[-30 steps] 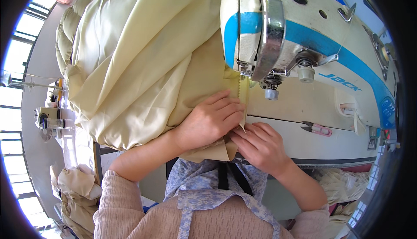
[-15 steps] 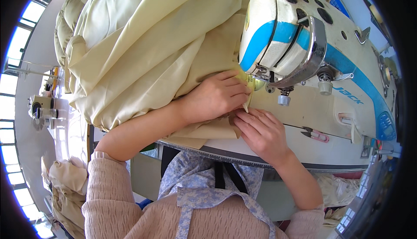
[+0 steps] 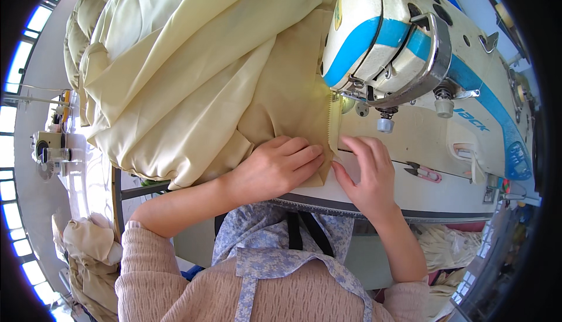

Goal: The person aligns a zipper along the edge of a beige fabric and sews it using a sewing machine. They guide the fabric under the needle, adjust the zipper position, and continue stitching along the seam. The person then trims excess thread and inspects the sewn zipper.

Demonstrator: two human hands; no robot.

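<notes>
Pale yellow-beige satiny fabric [image 3: 193, 82] covers the left half of the table and runs under the sewing machine head [image 3: 374, 35]. At its right edge is a narrow strip with a toothed edge [image 3: 333, 123], leading down from the needle area. My left hand [image 3: 280, 167] lies on the fabric near the table's front edge, fingers bent side by side and thumb hidden. Just right of the strip, my right hand [image 3: 370, 173] has its thumb and fingers apart. Its thumb tip is at the fabric edge, and the fingers rest at the strip's lower end.
Thread snips [image 3: 422, 172] with pink handles lie to the right on the white table. A ruler strip [image 3: 328, 208] follows the curved front edge. More beige cloth [image 3: 91, 246] hangs at lower left, and a bundle of pale fabric [image 3: 445, 249] sits below the table at right.
Both hands were close together beside the needle area. My left hand has come nearer and slightly left; my right thumb and fingers have spread. The toothed strip now shows, and the fabric edge lies flatter.
</notes>
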